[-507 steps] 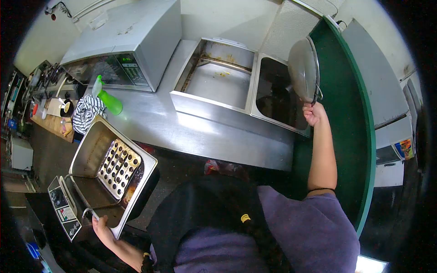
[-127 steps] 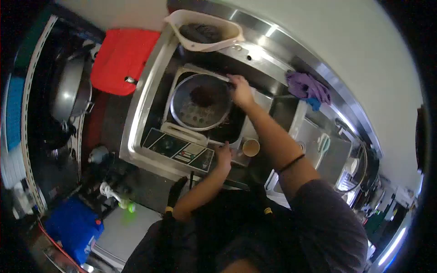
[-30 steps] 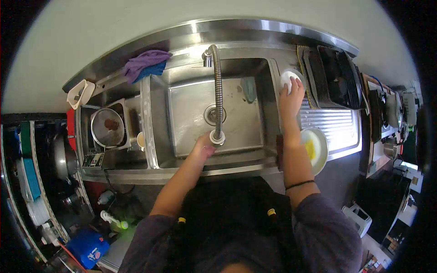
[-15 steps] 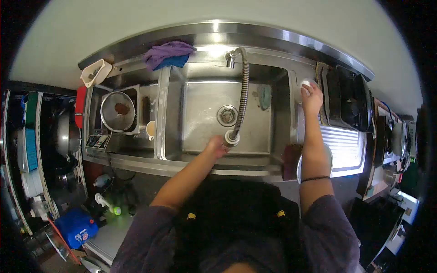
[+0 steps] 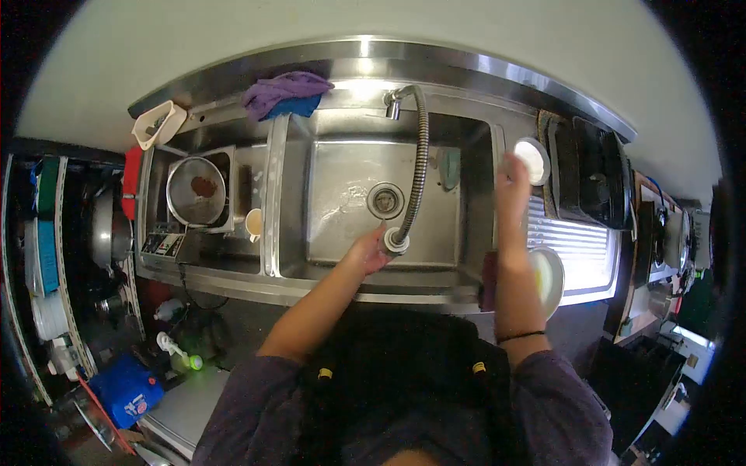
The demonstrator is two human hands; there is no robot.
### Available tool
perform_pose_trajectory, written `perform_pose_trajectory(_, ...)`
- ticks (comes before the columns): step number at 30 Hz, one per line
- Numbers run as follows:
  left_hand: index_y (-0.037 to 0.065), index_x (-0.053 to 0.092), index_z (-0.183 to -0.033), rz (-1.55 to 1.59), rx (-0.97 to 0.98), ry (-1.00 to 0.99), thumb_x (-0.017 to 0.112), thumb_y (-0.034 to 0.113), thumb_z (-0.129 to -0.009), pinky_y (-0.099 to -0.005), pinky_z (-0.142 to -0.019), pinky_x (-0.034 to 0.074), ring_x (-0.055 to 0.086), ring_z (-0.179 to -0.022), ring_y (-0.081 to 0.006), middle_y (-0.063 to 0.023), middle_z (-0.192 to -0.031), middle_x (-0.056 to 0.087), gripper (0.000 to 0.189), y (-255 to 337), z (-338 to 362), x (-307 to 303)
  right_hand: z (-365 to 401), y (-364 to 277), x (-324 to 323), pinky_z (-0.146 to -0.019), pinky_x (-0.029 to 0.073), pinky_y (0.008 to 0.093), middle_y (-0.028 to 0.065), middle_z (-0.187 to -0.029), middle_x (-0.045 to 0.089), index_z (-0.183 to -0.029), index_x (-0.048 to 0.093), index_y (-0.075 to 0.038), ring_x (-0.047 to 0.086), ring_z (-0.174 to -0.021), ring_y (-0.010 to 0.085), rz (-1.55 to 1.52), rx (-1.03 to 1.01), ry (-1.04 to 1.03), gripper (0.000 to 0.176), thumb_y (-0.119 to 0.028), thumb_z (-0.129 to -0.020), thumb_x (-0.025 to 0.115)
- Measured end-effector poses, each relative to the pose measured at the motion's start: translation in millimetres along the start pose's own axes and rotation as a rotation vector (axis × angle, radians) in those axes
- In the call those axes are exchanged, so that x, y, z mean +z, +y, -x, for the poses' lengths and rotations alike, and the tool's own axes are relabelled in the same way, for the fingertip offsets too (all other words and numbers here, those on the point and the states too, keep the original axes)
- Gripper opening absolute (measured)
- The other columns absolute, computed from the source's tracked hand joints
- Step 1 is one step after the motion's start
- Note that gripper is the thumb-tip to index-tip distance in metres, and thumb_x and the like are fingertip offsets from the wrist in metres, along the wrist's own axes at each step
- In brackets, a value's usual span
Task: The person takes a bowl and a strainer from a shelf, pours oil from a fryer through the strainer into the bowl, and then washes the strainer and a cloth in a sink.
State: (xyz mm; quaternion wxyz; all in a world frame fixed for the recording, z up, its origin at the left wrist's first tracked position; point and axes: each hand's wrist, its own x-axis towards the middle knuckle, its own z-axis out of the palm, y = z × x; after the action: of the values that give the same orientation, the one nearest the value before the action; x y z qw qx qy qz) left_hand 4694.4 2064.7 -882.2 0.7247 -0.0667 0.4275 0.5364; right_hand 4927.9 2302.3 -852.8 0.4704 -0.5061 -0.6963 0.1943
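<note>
Nearest, the left hand (image 5: 368, 252) is curled around the nozzle (image 5: 395, 241) of the bendy hose (image 5: 422, 155), over the near part of the sink (image 5: 342, 225), with a bowl (image 5: 554, 283) off to the right. Farther away, the right hand (image 5: 513, 175) is blurred beside a small tub (image 5: 532, 160), its grip impossible to tell; a purple cloth (image 5: 284, 92) lies along the back edge.

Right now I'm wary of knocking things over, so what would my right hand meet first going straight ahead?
Your right hand would probably meet the steel backsplash, though the small round white dish sits close beside the blurred fingers and depth is unclear.
</note>
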Motion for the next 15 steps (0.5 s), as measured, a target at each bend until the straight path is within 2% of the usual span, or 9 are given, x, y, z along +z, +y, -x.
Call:
perform_pose_trajectory(3, 0.004, 0.054, -0.103, 0.156, -0.210, -0.496, 0.043, 0.024, -0.093, -0.0371, -0.074, 0.051, 0.060, -0.085, -0.0222, -0.0103, -0.095, 0.061, 0.025, 15, -11, -36, 75, -43, 43, -0.078, 0.045, 0.0320, 0.0082, -0.093, 0.061, -0.103, 0.059, -0.006, 0.057, -0.088, 0.0206, -0.249, 0.235, -0.243, 0.023, -0.007, -0.080, 0.056)
perform_pose_trajectory(4, 0.004, 0.054, -0.104, 0.106, -0.168, -0.425, 0.045, 0.024, -0.092, -0.0370, -0.074, 0.051, 0.060, -0.085, -0.0220, -0.0099, -0.094, 0.061, 0.025, 17, -9, -35, 122, -16, 79, -0.075, 0.045, 0.0314, 0.0053, -0.089, 0.060, -0.104, 0.057, -0.005, 0.056, -0.083, 0.0203, -0.426, 0.359, -0.482, 0.022, -0.012, -0.083, 0.053)
perform_pose_trajectory(5, 0.004, 0.054, -0.106, 0.053, -0.129, -0.352, 0.046, 0.023, -0.091, -0.0369, -0.074, 0.051, 0.061, -0.085, -0.0218, -0.0096, -0.094, 0.061, 0.025, 20, -8, -36, 134, -52, 78, -0.077, 0.046, 0.0345, 0.0035, -0.088, 0.059, -0.106, 0.055, -0.004, 0.056, -0.085, 0.0207, -0.885, 1.037, -0.663, 0.025, -0.020, -0.088, 0.049)
perform_pose_trajectory(7, 0.003, 0.053, -0.113, -0.179, 0.038, 0.100, 0.052, 0.027, -0.088, -0.0368, -0.074, 0.051, 0.061, -0.086, -0.0215, -0.0080, -0.097, 0.061, 0.035, 24, 7, -20, 202, -52, 137, -0.077, 0.050, 0.0433, 0.0150, -0.094, 0.060, -0.102, 0.055, 0.000, 0.061, -0.086, 0.0272, -1.397, 1.510, -0.639, 0.031, -0.027, -0.092, 0.042)
perform_pose_trajectory(8, 0.006, 0.053, -0.105, -0.303, 0.146, 0.151, 0.055, 0.025, -0.086, -0.0361, -0.073, 0.051, 0.061, -0.084, -0.0205, -0.0066, -0.093, 0.061, 0.026, 30, 17, -19, 230, -45, 162, -0.077, 0.051, 0.0447, 0.0165, -0.093, 0.062, -0.102, 0.054, 0.001, 0.062, -0.085, 0.0304, -1.578, 1.578, -0.758, 0.036, -0.031, -0.092, 0.041)
perform_pose_trajectory(9, 0.010, 0.054, -0.097, -0.433, 0.247, 0.216, 0.058, 0.023, -0.085, -0.0354, -0.072, 0.051, 0.061, -0.083, -0.0195, -0.0051, -0.089, 0.060, 0.018, 36, 26, -18, 198, -98, 128, -0.070, 0.052, 0.0426, 0.0150, -0.084, 0.062, -0.098, 0.055, -0.002, 0.062, -0.077, 0.0284, -1.475, 1.644, -0.573, 0.036, -0.034, -0.092, 0.042)
perform_pose_trajectory(10, 0.016, 0.051, -0.086, -0.582, 0.327, 0.444, 0.049, 0.018, -0.086, -0.0265, -0.049, 0.041, 0.046, -0.055, -0.0089, 0.0045, -0.063, 0.044, 0.003, 33, 17, -13, 177, -133, 94, -0.064, 0.053, 0.0391, 0.0115, -0.075, 0.061, -0.091, 0.056, -0.004, 0.062, -0.070, 0.0251, -1.529, 1.559, -0.572, 0.030, -0.033, -0.091, 0.046)
perform_pose_trajectory(12, 0.013, 0.052, -0.088, -0.415, 0.431, 0.550, 0.047, 0.021, -0.088, -0.0314, -0.057, 0.046, 0.050, -0.061, -0.0131, 0.0015, -0.066, 0.048, 0.010, 27, 19, -5, 181, -136, 107, -0.064, 0.052, 0.0363, 0.0105, -0.083, 0.062, -0.092, 0.057, -0.005, 0.061, -0.068, 0.0224, -1.472, 1.597, -0.503, 0.034, -0.034, -0.094, 0.039)
perform_pose_trajectory(15, 0.010, 0.053, -0.089, -0.194, -0.066, 0.337, 0.045, 0.025, -0.091, -0.0367, -0.066, 0.049, 0.055, -0.069, -0.0180, -0.0024, -0.074, 0.052, 0.017, 33, 42, 64, 199, -122, 146, -0.061, 0.052, 0.0350, 0.0087, -0.076, 0.062, -0.082, 0.058, -0.007, 0.060, -0.062, 0.0206, -1.524, 1.490, -0.315, 0.035, -0.035, -0.093, 0.041)
